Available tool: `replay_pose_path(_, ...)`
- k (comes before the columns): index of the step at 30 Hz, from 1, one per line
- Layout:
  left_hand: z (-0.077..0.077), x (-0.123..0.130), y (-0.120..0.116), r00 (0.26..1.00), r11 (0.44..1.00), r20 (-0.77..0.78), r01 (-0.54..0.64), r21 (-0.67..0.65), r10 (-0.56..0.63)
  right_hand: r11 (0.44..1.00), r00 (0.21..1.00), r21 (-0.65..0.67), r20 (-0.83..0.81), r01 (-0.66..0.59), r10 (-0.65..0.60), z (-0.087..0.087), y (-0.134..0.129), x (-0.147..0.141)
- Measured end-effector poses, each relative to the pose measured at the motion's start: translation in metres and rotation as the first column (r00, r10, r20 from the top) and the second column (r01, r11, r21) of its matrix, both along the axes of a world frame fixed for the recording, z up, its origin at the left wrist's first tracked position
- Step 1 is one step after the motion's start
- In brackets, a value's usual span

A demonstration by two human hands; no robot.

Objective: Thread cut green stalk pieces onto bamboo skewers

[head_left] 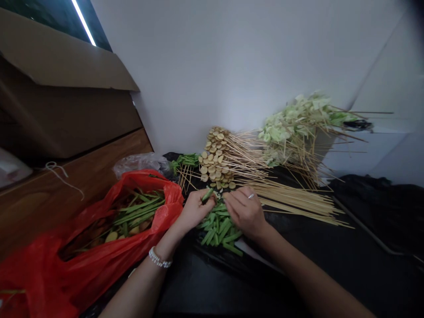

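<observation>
My left hand [198, 207], with a beaded bracelet at the wrist, pinches a short green bean piece [207, 194] between thumb and fingers. Just to its right is my right hand [247, 210], a ring on one finger. Its fingers are curled together, and what they hold, if anything, is hidden. Beneath both hands lies a pile of cut green bean pieces [222, 227]. Beyond them are skewers threaded with round potato-like slices [215, 161], their sticks pointing right. A bundle of bare bamboo skewers [298, 201] lies right of my right hand.
On the left, a red plastic bag [172, 198] holds green stalks and peelings. Behind it are a clear plastic bag [142, 164] and skewered green pieces [187, 160]. Skewers of pale leaf vegetable [294, 119] stand at the back right. A cardboard box [73, 110] is at upper left.
</observation>
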State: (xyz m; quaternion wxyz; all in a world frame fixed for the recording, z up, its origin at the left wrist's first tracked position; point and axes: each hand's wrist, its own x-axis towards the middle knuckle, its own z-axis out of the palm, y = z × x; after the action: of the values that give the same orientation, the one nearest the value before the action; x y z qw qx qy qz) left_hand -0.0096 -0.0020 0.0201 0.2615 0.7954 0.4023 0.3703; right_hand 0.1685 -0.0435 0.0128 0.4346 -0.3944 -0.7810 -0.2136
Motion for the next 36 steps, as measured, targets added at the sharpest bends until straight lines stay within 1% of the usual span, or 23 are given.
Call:
replay_pose_path(1,-0.001,-0.002,0.002,0.997,0.997,-0.061,-0.042,0.06,0.046,1.0,0.993,-0.029,-0.117,-0.006,0.002,0.003,0.0,0.003)
replay_pose_path(2,-0.003,-0.003,0.004,0.989,0.99,-0.113,-0.08,0.113,0.093,0.998,0.971,-0.06,-0.241,-0.016,0.001,0.005,0.001,0.006)
replay_pose_path(3,-0.005,-0.004,0.007,0.98,0.983,-0.146,-0.112,0.148,0.134,0.995,0.932,-0.096,-0.363,-0.035,-0.002,0.008,0.003,0.01)
replay_pose_path(4,-0.007,-0.005,0.009,0.974,0.977,-0.154,-0.142,0.159,0.167,0.987,0.879,-0.143,-0.477,-0.077,-0.001,0.01,0.005,0.012)
replay_pose_path(5,-0.01,-0.006,0.011,0.972,0.975,-0.14,-0.169,0.147,0.19,0.968,0.814,-0.202,-0.581,-0.146,0.002,0.011,0.008,0.015)
replay_pose_path(6,-0.013,-0.006,0.013,0.974,0.975,-0.111,-0.187,0.117,0.2,0.939,0.734,-0.258,-0.679,-0.228,-0.008,0.012,0.01,0.017)
replay_pose_path(7,-0.015,-0.006,0.015,0.978,0.978,-0.071,-0.193,0.075,0.199,0.897,0.65,-0.305,-0.759,-0.319,-0.027,0.013,0.013,0.018)
replay_pose_path(9,-0.018,-0.006,0.017,0.984,0.984,0.015,-0.175,-0.025,0.175,0.803,0.502,-0.342,-0.862,-0.488,-0.062,0.012,0.017,0.018)
replay_pose_path(11,-0.018,-0.005,0.018,0.987,0.985,0.088,-0.122,-0.123,0.133,0.735,0.402,-0.321,-0.913,-0.597,-0.073,0.011,0.019,0.015)
replay_pose_path(12,-0.017,-0.005,0.018,0.987,0.982,0.115,-0.092,-0.163,0.112,0.718,0.368,-0.303,-0.927,-0.626,-0.071,0.011,0.019,0.014)
replay_pose_path(14,-0.015,-0.005,0.017,0.986,0.977,0.152,-0.038,-0.209,0.071,0.705,0.325,-0.275,-0.943,-0.653,-0.067,0.01,0.019,0.011)
replay_pose_path(17,-0.011,-0.004,0.014,0.985,0.978,0.172,0.066,-0.198,-0.032,0.693,0.312,-0.264,-0.948,-0.671,-0.059,0.009,0.017,0.007)
replay_pose_path(20,-0.01,-0.003,0.011,0.981,0.976,0.14,0.156,-0.155,-0.135,0.672,0.329,-0.277,-0.943,-0.687,-0.052,0.007,0.016,0.003)
replay_pose_path(22,-0.011,-0.002,0.01,0.976,0.971,0.121,0.196,-0.139,-0.18,0.66,0.35,-0.293,-0.936,-0.692,-0.049,0.005,0.016,0.001)
replay_pose_path(24,-0.012,-0.001,0.009,0.974,0.971,0.119,0.207,-0.12,-0.193,0.659,0.38,-0.317,-0.923,-0.682,-0.051,0.003,0.016,0.001)
replay_pose_path(25,-0.012,-0.001,0.009,0.976,0.975,0.119,0.194,-0.105,-0.181,0.665,0.399,-0.332,-0.915,-0.669,-0.056,0.002,0.017,0.001)
replay_pose_path(27,-0.012,0.0,0.01,0.984,0.988,0.132,0.132,-0.081,-0.121,0.687,0.446,-0.367,-0.892,-0.627,-0.07,-0.001,0.018,0.003)
replay_pose_path(29,-0.012,0.0,0.01,0.981,0.992,0.186,0.069,-0.102,-0.049,0.711,0.505,-0.411,-0.858,-0.57,-0.091,-0.005,0.019,0.004)
replay_pose_path(30,-0.011,-0.001,0.011,0.973,0.99,0.232,0.048,-0.13,-0.017,0.711,0.536,-0.436,-0.838,-0.552,-0.098,-0.007,0.02,0.004)
replay_pose_path(32,-0.009,-0.002,0.012,0.941,0.979,0.335,0.023,-0.204,0.048,0.686,0.581,-0.486,-0.806,-0.542,-0.112,-0.011,0.02,0.003)
replay_pose_path(33,-0.007,-0.004,0.012,0.92,0.972,0.382,0.004,-0.234,0.088,0.666,0.592,-0.507,-0.797,-0.547,-0.121,-0.013,0.02,0.003)
replay_pose_path(36,-0.002,-0.01,0.015,0.869,0.962,0.449,-0.097,-0.255,0.207,0.623,0.592,-0.54,-0.792,-0.565,-0.149,-0.014,0.021,0.003)
